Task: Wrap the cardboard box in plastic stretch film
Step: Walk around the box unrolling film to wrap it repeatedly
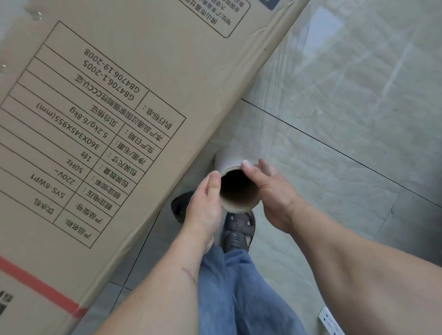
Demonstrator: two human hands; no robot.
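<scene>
Your left hand [204, 207] and right hand [274, 197] cup the stretch film roll [238, 189] between them at lower centre, fingers curled around its sides, its hollow brown cardboard core facing you as a dark round opening. A clear, faintly streaked sheet of film [300, 83] stretches from the roll up toward the top-right corner of the cardboard box [105, 97], whose matte tan face with a printed table fills the upper left. Below lie glossy grey floor tiles [367, 104], your blue denim trouser leg [237, 297] and a brown strapped sandal [238, 231].
</scene>
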